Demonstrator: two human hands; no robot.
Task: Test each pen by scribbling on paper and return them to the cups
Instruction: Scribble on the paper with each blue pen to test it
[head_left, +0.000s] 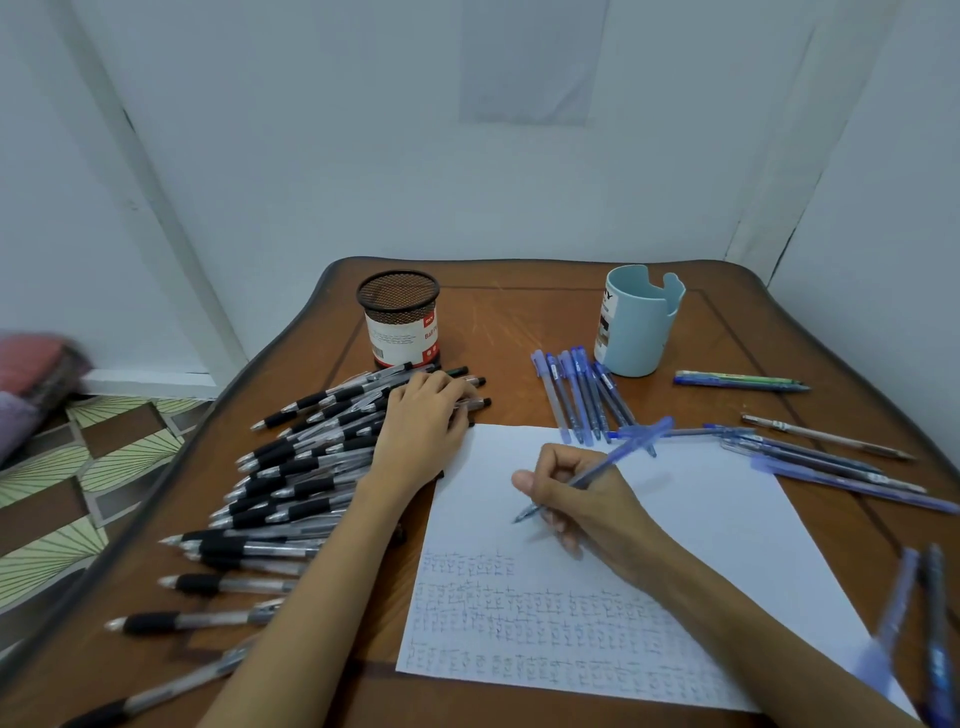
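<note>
Blue is the pen you are working with. In the head view, your right hand holds the blue pen in a writing grip. The thumb and first fingers pinch the barrel low down, and the cap end slants up and away to the right. Its tip sits at or just above a bare stretch of the paper, beyond the rows of small marks that fill the near part of the sheet.

Your left hand lies palm down on the heap of black pens. Its fingers are draped close together over the barrels. I cannot tell whether they are pinching one.

To test this pen well:
- Press lightly.
- Make a short, tight scribble right after the last row, so the fresh ink reads against clean paper.
- The sheet looks loose on the bench, so it could slide. A flat left hand on its corner would steady it.

No pen shows above the rim of the mesh cup or the light blue cup, so I judge most of the returning is yet to come. This pen likely belongs in the light blue cup. The row of blue pens lies just beside that cup, and the sheet's far edge reaches the row's near ends.
</note>
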